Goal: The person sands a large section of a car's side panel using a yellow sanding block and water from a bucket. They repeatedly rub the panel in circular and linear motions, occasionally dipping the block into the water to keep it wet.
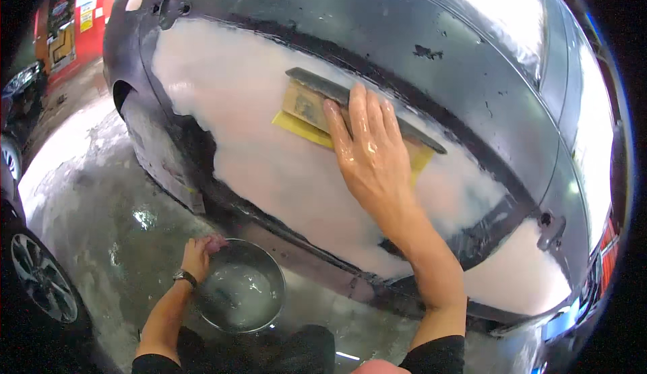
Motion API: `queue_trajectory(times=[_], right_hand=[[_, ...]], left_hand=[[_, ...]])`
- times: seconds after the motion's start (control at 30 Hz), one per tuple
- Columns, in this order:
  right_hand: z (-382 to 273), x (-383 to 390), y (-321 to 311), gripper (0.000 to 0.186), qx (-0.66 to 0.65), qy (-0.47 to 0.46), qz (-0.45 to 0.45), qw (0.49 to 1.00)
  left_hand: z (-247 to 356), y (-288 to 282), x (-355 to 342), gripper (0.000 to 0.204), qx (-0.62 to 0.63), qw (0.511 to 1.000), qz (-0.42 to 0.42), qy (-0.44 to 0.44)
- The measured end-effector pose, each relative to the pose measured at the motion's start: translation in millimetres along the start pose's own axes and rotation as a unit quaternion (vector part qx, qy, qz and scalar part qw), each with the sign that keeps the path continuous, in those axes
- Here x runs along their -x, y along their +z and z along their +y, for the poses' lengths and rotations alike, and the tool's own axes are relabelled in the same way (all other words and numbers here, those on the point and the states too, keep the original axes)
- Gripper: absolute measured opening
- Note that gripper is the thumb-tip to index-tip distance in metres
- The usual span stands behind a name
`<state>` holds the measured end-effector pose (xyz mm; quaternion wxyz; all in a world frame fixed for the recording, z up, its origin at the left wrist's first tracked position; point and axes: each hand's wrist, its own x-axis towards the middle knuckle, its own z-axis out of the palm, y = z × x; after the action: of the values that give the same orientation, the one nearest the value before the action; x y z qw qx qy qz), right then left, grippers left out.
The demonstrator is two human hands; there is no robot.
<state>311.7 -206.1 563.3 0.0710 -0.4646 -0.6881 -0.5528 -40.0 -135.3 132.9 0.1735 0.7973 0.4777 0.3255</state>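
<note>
My wet right hand (374, 155) lies over a long sanding block (311, 104) and grips it, fingers reaching across its dark upper edge. Yellow sandpaper (295, 127) sticks out from under the block, against the door. Whitish-pink filler (249, 151) covers a broad area of the dark car door (377, 27). Lower left, my left hand (195, 258), with a watch at the wrist, is closed on a wet pink cloth (215, 242). It is at the rim of a round metal basin (275, 273) holding cloudy water.
The wet concrete floor (101, 192) runs along the car's side. Another car's wheel (44, 276) stands at the left edge. A door handle recess (551, 231) sits at the right, beside a second filler patch (515, 273). A red wall (94, 34) rises far left.
</note>
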Motion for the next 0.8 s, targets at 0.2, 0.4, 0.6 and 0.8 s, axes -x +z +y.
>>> queue_trajectory(times=[0.2,0.4,0.6,0.8], right_hand=[[-1.5,2.0,-8.2,0.050,0.032,0.012,-0.031,0.999],[2.3,-3.2,-3.8,0.052,0.005,0.007,-0.031,0.999],[12.1,49.5,-10.4,0.052,0.032,-0.033,-0.072,0.996],[0.8,0.2,2.4,0.044,0.054,-0.037,-0.041,0.997]], left_hand=[[0.7,-3.2,-3.5,0.045,-0.015,0.999,-0.002,0.042],[-20.3,8.4,-9.1,0.039,0.019,0.999,0.012,0.049],[-20.1,16.5,-13.1,0.039,0.038,0.997,0.028,0.057],[-12.1,21.3,-9.6,0.042,0.066,0.997,0.025,0.031]])
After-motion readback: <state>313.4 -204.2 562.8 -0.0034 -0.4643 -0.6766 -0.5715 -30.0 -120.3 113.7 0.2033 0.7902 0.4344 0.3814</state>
